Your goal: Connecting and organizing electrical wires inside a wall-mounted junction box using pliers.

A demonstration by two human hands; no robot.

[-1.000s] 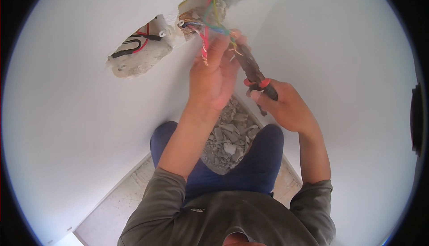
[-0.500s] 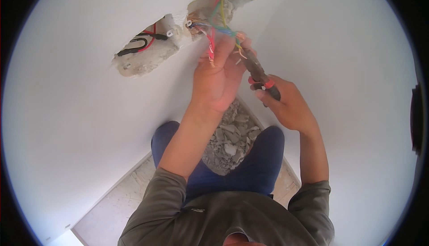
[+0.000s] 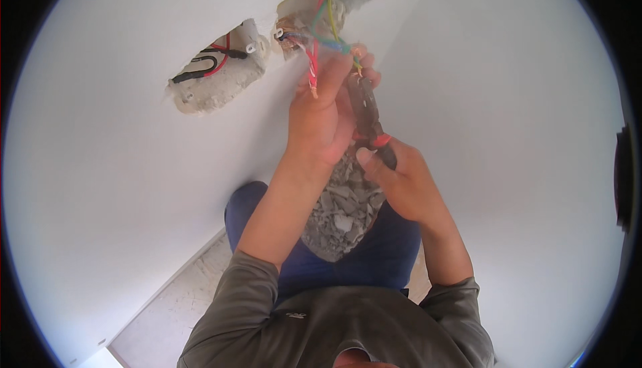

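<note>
A white wall [image 3: 134, 167] carries two broken-out holes near its upper edge. Rubble [image 3: 341, 211] lies at its foot. The left hand [image 3: 321, 124] is closed around coloured wires [image 3: 319, 30] hanging from the right-hand hole [image 3: 307, 17]. The right hand [image 3: 401, 181] grips dark pliers [image 3: 366, 117], whose tips reach the wires. The left-hand hole [image 3: 217, 70] holds black and red wires.

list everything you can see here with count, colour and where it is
wall openings: two, rough grey, upper left and top centre of the white wall
wire bundle: one, red, green, yellow and blue, out of the top opening
black and red wires: a few, in the left opening
pliers: one, dark with red collar, tip at the wires
rubble: one pile, grey, floor between the knees
left hand: one, holding the wires
right hand: one, gripping the pliers
</note>
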